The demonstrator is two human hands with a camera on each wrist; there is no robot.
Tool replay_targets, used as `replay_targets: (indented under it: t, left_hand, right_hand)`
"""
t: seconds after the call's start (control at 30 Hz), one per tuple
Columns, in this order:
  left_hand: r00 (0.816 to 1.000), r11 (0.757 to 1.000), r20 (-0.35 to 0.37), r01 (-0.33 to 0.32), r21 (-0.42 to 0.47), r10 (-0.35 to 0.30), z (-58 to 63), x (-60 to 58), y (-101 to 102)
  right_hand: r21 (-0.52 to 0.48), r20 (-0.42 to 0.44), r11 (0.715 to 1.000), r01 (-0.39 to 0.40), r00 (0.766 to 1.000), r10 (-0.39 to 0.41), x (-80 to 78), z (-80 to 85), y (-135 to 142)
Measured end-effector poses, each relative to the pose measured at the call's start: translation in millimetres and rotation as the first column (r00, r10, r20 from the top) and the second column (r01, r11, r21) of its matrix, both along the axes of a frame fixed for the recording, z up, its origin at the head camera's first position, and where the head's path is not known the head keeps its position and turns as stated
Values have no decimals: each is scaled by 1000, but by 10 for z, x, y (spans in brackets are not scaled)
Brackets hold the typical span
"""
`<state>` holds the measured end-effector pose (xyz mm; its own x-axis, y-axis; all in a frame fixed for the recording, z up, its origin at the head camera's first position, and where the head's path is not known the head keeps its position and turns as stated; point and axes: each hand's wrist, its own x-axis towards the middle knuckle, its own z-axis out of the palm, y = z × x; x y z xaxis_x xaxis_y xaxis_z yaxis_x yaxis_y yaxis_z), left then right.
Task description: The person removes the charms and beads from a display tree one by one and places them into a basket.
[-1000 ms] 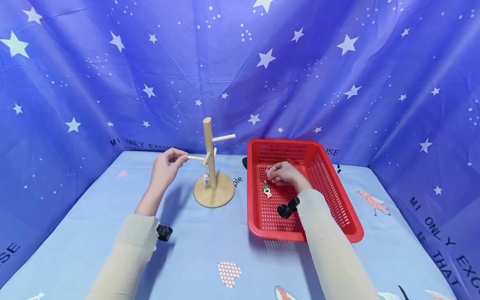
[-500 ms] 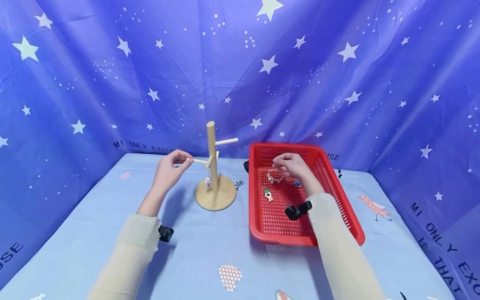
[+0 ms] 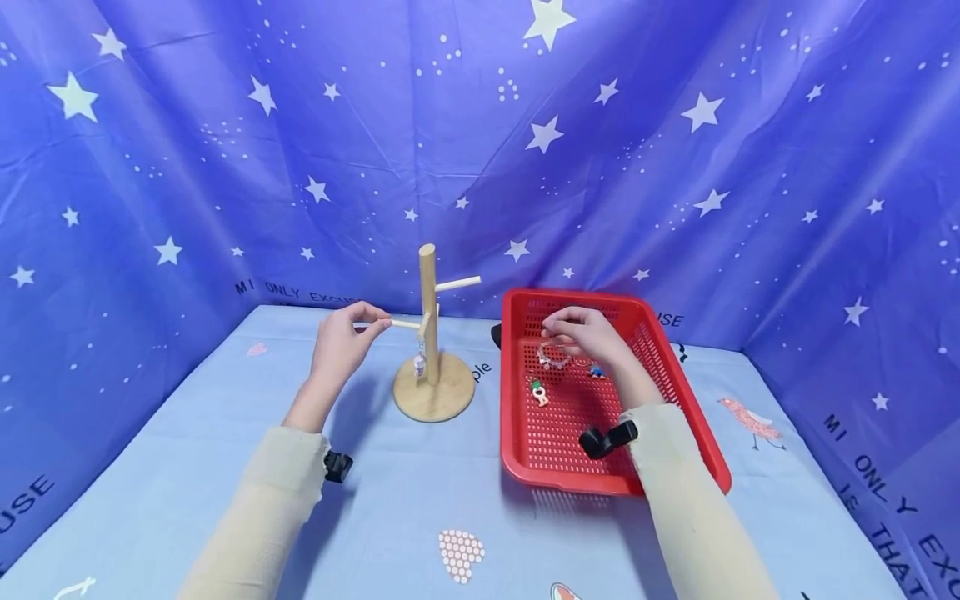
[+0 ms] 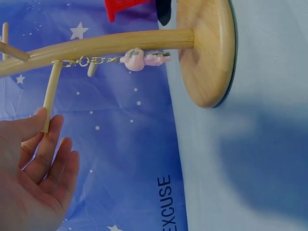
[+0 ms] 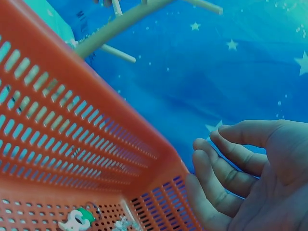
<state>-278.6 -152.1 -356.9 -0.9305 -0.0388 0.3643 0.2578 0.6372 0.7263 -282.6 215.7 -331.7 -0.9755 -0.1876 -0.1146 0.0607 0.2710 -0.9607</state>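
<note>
My left hand [image 3: 347,340] pinches the tip of a thin peg [image 4: 52,91] on a wooden stand [image 3: 429,308] with a round base. From another peg hangs a keychain [image 4: 135,60] with a pink figure on a gold chain. Over the red basket [image 3: 512,417] my right hand [image 3: 588,337] hovers with loosely bent fingers; the right wrist view shows nothing in its grasp. Beneath it lie a beaded bracelet [image 3: 553,358] and a small blue charm [image 3: 596,371], partly covered by the hand in the head view. A white keychain with a green top [image 3: 539,393] lies nearer the basket's left wall.
The basket stands right of the stand on a pale blue printed cloth [image 3: 390,517]. Behind both hangs a blue star-patterned curtain [image 3: 337,208]. A black object [image 3: 496,335] shows at the basket's left edge.
My right hand has risen from the basket floor and moved slightly right, uncovering the bracelet and blue charm. The left hand keeps its pinch on the peg. The head view has shifted slightly.
</note>
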Motion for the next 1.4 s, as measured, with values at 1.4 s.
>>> replay_targets:
  t: [1.4]
  left_hand:
    - [981,930,-135,80,-359,-137,112,412,619]
  right_hand:
    - [79,-95,973,-215,970,223,139,-10,-839]
